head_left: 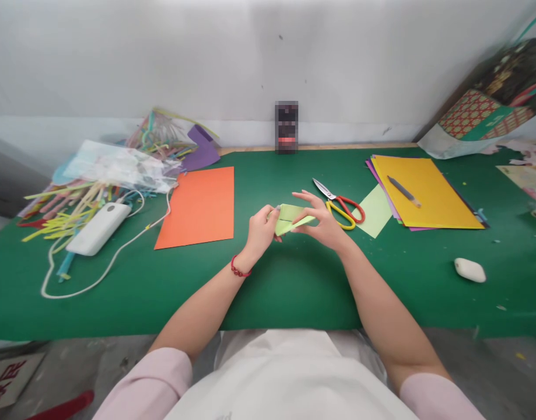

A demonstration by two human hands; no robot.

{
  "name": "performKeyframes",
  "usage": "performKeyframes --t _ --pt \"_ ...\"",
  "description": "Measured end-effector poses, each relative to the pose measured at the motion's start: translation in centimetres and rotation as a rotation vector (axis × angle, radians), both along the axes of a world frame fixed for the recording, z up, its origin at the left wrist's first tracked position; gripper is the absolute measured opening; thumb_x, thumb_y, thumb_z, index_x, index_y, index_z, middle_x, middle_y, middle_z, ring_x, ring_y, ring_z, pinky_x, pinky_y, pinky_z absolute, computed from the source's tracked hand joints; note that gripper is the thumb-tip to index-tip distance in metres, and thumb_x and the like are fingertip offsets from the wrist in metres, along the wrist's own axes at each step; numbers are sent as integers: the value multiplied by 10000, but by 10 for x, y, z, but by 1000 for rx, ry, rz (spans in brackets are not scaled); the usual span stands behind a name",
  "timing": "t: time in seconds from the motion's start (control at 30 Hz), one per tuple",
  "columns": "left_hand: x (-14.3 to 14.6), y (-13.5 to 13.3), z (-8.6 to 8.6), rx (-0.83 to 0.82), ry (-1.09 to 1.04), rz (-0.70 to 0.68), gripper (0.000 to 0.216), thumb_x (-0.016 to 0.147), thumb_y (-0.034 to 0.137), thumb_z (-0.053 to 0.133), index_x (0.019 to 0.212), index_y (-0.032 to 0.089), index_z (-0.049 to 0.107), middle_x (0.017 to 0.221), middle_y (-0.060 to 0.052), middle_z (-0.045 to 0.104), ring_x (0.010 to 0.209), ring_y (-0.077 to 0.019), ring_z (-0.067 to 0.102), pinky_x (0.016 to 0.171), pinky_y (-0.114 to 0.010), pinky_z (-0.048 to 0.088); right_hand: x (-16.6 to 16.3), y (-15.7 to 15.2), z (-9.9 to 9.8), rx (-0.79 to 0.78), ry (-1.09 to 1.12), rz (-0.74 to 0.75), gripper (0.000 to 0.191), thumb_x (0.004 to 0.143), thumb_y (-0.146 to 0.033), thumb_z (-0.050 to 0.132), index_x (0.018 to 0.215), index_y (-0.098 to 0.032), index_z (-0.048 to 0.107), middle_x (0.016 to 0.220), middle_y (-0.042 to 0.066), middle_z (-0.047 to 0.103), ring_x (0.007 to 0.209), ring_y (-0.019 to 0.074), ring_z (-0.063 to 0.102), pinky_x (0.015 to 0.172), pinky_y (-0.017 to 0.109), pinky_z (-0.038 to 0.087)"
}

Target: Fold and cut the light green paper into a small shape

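Observation:
A small folded piece of light green paper (286, 217) is held above the green tabletop, between my two hands. My left hand (261, 229) pinches its left edge, thumb on top. My right hand (323, 221) grips the right side between thumb and a finger, while its other fingers stretch out above. Just beyond my right hand lie scissors (347, 211) with one red and one yellow handle loop, blades apart from the paper. A flat light green sheet (375, 214) rests to their right, partly under a stack of coloured paper.
An orange sheet (200, 207) lies left of my hands. Farther left are a white power bank (100, 228) with a cable and a heap of paper strips (70, 216). At right, a pen (403, 191) rests on yellow paper (452, 201), near a white case (470, 270). A phone (286, 127) leans against the wall.

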State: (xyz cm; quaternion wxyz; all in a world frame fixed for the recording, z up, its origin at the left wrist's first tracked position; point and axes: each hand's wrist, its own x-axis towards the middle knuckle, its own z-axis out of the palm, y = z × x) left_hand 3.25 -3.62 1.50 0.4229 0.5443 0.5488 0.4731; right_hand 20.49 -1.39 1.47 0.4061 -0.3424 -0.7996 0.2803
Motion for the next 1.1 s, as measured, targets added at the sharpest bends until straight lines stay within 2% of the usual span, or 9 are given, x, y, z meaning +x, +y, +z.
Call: performKeyframes --t 0.13,0.33,0.53,0.63,0.73,0.8,0.87,0.97,1.1 --pt "-2 2 1 -8 10 7 333 884 433 496 642 209 449 412 78 491 298 -122 518 302 -204 365 8 3 -1 13 -59 60 142 689 -368 767 776 -265 724 1379 38 495 1364 291 317 1097 542 263" --pt "-6 5 3 -64 -8 -37 308 899 381 498 650 203 458 414 80 497 293 -112 514 295 -194 373 13 6 -2 74 -112 103 99 798 -329 673 864 -333 746 1446 -20 434 1392 269 277 1100 538 265" --pt "-8 9 0 -96 -30 -16 296 899 358 495 651 199 465 447 63 525 306 -124 533 301 -207 393 12 12 -12 154 -189 89 144 798 -298 673 921 -334 738 1445 -4 437 1382 275 299 1085 543 297" --pt "-10 10 1 -64 -56 50 304 891 387 502 656 198 467 462 57 532 319 -119 537 305 -204 400 8 11 -12 213 -184 -4 214 855 -223 584 997 -323 708 1414 19 473 1362 266 339 1079 552 306" --pt "-15 12 2 8 -130 153 325 885 450 497 683 198 474 504 48 551 354 -107 552 335 -202 441 1 6 -7 229 -50 -192 258 873 -220 548 1100 -291 648 1298 64 566 1276 248 453 1057 518 359" --pt "-19 14 1 43 -168 203 347 880 487 494 690 198 472 518 47 548 368 -99 552 347 -198 450 -4 2 -5 154 97 -295 214 868 -273 563 1066 -258 643 1138 78 637 1122 234 568 968 458 459" --pt "-21 16 0 51 -184 226 359 878 500 491 686 198 468 515 48 532 364 -93 538 345 -195 442 -9 -1 -4 -27 230 -289 193 854 -333 580 1010 -238 640 938 56 668 891 200 640 804 381 540" --pt "-19 15 -2 53 -167 208 357 881 496 487 686 198 473 499 50 513 353 -89 516 342 -196 431 -14 -3 -6 -337 343 -93 322 789 -393 645 1065 -233 601 782 9 652 654 148 625 580 288 541" --pt "-13 10 0 32 -119 85 363 876 517 484 694 203 482 488 54 509 331 -91 493 314 -200 401 -15 -7 -3 -525 366 100 422 695 -383 729 1060 -229 584 812 2 651 652 141 636 517 251 534"
